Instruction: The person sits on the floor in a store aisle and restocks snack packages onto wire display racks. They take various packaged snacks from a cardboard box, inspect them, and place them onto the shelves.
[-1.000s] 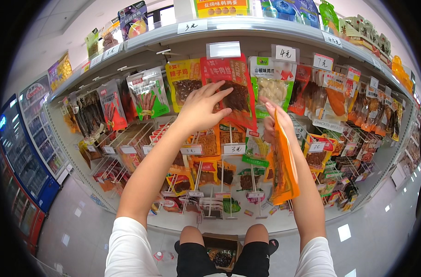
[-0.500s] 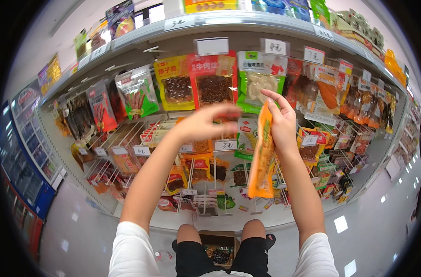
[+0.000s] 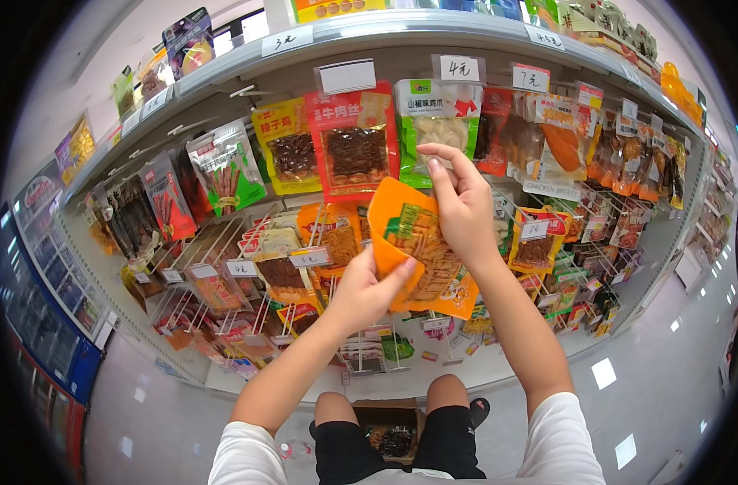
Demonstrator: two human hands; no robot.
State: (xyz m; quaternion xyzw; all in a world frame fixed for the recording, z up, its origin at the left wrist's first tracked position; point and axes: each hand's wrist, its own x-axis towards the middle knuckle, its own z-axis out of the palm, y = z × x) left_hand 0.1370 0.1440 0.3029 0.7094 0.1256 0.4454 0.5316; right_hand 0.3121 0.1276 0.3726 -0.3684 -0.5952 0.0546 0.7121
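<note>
I hold an orange snack pouch (image 3: pixel 425 263) with a see-through middle, tilted in front of the hanging rack. My left hand (image 3: pixel 369 287) grips its lower left edge, thumb on the front. My right hand (image 3: pixel 462 214) grips its upper right part, index finger curved above it. Just behind hang a red pouch (image 3: pixel 353 141), a yellow pouch (image 3: pixel 288 153) to its left and a white-and-green pouch (image 3: pixel 429 113) to its right.
Rows of hanging packets and hooks surround my hands, under a metal shelf edge (image 3: pixel 215 61) bearing more packages. Glass-door fridges (image 3: pixel 49 299) line the far left. An open cardboard box (image 3: pixel 417 436) holding dark packets sits between my legs on the tiled floor.
My left hand has left the red hanging pouch and moved down onto the orange pouch, which has turned from edge-on to show its face. My right hand has shifted left with it.
</note>
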